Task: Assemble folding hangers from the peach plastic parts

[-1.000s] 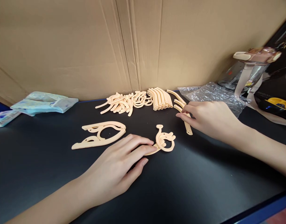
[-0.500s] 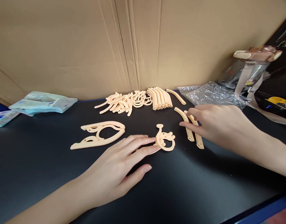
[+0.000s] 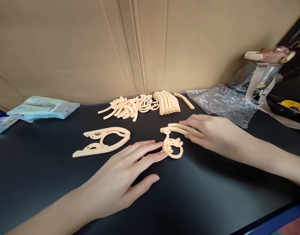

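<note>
Two cream, curved hanger arms (image 3: 182, 129) lie side by side between the thumb and fingers of my right hand (image 3: 208, 130). Their left ends reach over the top of a small heap of curved hanger pieces, among them a hook (image 3: 167, 143) and a ring-shaped part (image 3: 178, 155). My left hand (image 3: 130, 166) rests flat with fingers stretched out, its fingertips touching the left side of that heap; the thumb stands apart. Beyond the left hand lies a folded clothes hanger (image 3: 103, 150), put together from the same kind of cream parts.
At the back are a pile of loose hooks (image 3: 122, 107), a row of hanger arms (image 3: 166, 102) and one single arm (image 3: 184, 100). Clear plastic wrap (image 3: 225, 101) and a strapped bottle (image 3: 260, 71) stand right, a tissue pack (image 3: 44, 109) left. Cardboard (image 3: 78, 49) rises behind.
My right hand has closed on the two hanger arms and brought them left, turning them from steep to nearly level above the heap. My left hand has stayed in place.
</note>
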A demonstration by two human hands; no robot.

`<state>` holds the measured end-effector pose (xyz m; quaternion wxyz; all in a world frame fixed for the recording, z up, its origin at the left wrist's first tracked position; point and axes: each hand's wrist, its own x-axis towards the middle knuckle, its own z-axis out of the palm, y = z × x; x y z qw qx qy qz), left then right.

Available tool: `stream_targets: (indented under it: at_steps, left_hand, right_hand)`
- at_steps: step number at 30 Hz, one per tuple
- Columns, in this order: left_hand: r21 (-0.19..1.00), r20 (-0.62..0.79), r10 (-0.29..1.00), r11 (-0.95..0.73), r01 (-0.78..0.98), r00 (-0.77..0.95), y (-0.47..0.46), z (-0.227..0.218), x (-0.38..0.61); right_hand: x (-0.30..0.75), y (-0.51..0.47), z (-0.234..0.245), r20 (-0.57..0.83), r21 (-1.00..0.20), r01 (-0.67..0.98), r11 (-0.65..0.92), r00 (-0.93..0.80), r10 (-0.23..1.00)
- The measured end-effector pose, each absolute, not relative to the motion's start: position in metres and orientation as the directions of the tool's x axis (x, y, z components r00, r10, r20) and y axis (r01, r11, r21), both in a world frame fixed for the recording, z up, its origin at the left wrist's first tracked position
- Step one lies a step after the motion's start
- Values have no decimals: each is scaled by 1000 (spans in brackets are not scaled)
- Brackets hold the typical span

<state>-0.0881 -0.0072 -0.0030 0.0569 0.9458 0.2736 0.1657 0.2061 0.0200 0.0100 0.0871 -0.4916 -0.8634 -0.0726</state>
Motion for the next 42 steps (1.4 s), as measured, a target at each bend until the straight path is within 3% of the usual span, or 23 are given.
stream_targets:
  at_steps: [5,13,17,27,30,33,37,42]
  left_hand:
    - [198,327,573,-819,539,751,-7,-6,-88]
    - [210,325,616,-787,580,718,-6,-10,-88]
    - [222,324,623,-781,583,712,-6,-9,-87]
    - [226,281,696,-717,659,661,-3,-12,-88]
    - [214,278,691,-722,658,668,0,-13,-89]
    - [209,284,676,-736,644,680,1,-11,-89]
    - [219,293,677,-735,642,675,-1,-9,-88]
    - [259,300,714,-699,667,632,-6,-8,-85]
  right_hand:
    - [203,27,-1,347,-183,766,616,-535,770]
    - [196,36,-8,359,-429,609,667,-563,744]
    - [191,37,-9,380,-490,550,676,-563,734]
    - [183,46,-10,388,-502,499,706,-600,700]
    - [186,50,-5,398,-441,550,709,-588,704]
    - [199,60,0,478,-225,725,651,-500,722]
    - [226,82,-4,483,42,905,424,-389,784]
    - [241,98,-19,412,124,925,359,-377,829]
